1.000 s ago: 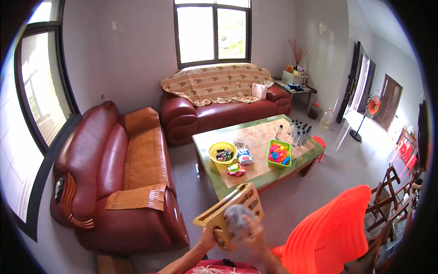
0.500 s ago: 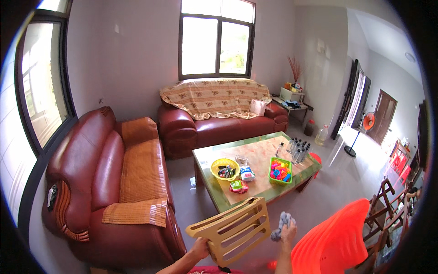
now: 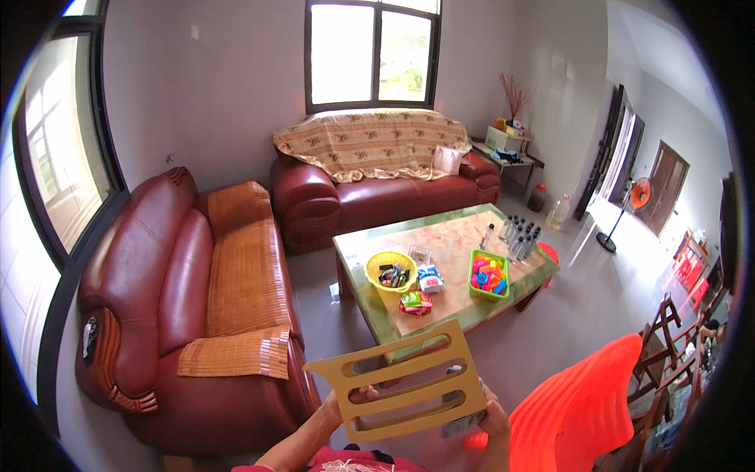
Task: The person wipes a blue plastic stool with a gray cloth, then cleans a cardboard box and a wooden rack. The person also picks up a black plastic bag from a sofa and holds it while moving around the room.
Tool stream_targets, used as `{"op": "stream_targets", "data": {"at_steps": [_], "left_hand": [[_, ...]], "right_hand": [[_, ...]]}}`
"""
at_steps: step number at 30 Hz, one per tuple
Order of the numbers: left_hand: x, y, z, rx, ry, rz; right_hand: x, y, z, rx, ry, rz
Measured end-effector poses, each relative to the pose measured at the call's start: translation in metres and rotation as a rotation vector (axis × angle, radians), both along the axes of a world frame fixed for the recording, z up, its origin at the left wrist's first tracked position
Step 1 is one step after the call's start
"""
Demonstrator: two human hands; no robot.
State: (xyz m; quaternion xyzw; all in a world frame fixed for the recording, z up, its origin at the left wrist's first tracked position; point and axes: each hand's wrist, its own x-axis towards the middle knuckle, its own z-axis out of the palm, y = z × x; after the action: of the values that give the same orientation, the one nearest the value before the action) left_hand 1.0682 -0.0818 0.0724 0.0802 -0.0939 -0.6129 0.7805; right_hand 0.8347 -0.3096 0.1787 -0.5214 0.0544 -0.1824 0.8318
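Observation:
A tan slotted rack is held up in front of me, above the floor, its slatted face toward me. My left hand grips its left side, and the fingers show through a slot. At its right end my right hand is closed round a grey cloth, which lies against the rack's lower right corner. Part of the cloth is hidden behind the slats. Just right of that hand stands an orange-red plastic chair.
Beyond the rack, a low table bears a yellow basket, a green basket of colourful blocks, small packets and several dark bottles. Red leather sofas line the left and back. A fan stands far right.
The rack has turned so its slatted face shows more fully. My right hand has brought the grey cloth down to the rack's right end. The view has tilted down slightly.

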Motion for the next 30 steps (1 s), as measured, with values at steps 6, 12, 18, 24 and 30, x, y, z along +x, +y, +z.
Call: {"op": "stream_targets", "data": {"at_steps": [6,12,18,24,30], "left_hand": [[-0.022,-0.019,0.006,0.043,0.061,-0.001],[-0.043,-0.038,0.035,0.011,0.148,-0.063],[-0.052,-0.052,0.032,-0.017,0.145,-0.019],[-0.065,-0.055,0.05,-0.034,0.082,0.044],[-0.073,-0.057,0.049,0.002,0.136,0.02]], "right_hand": [[-0.024,0.01,-0.08,-0.097,0.176,-0.224],[0.009,0.043,-0.059,0.344,0.156,-0.419],[0.004,0.031,-0.053,0.379,-0.062,-0.345],[0.026,0.032,-0.004,0.221,0.076,-0.451],[0.023,0.0,-0.013,0.079,0.027,-0.781]]}}
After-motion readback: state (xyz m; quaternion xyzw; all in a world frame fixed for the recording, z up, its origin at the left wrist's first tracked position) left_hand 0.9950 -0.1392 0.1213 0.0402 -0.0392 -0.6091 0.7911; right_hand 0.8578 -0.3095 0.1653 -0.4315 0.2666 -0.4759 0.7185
